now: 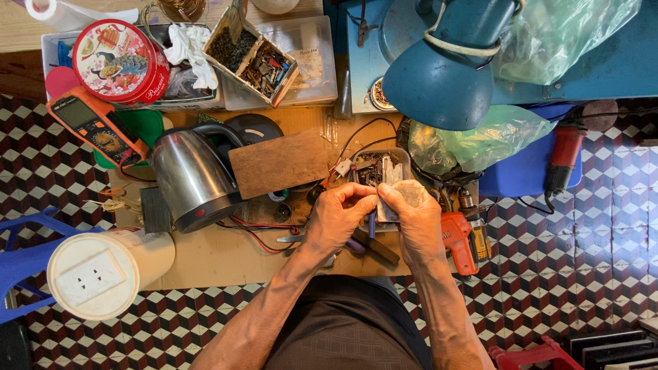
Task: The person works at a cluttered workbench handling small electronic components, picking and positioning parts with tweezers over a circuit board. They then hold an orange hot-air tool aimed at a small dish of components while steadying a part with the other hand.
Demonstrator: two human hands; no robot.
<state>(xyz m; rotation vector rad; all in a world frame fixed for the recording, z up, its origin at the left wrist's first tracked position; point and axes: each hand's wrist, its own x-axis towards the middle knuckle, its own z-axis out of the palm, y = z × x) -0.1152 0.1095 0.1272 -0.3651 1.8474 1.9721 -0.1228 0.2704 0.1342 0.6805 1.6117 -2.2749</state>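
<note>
Cluttered low bench over checkered tile floor [582, 260]: your left hand [336, 219] and right hand [415, 223] meet fingertip to fingertip, pinched on a small part [375, 194], hard to identify, just near of the metal parts tray [406, 159], both equally close.

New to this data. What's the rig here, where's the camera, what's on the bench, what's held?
There is no machine: a person works with two bare hands. The one picture comes from a camera on their head, looking straight down, so the arms enter from the bottom edge.

The left hand and right hand meet fingertip to fingertip over a small parts tray, pinching something too small to identify.

On the low bench lie a steel kettle, a wooden board, an orange multimeter, a round red tin, an orange drill and a white socket reel. A blue lamp hangs over the bench.
</note>
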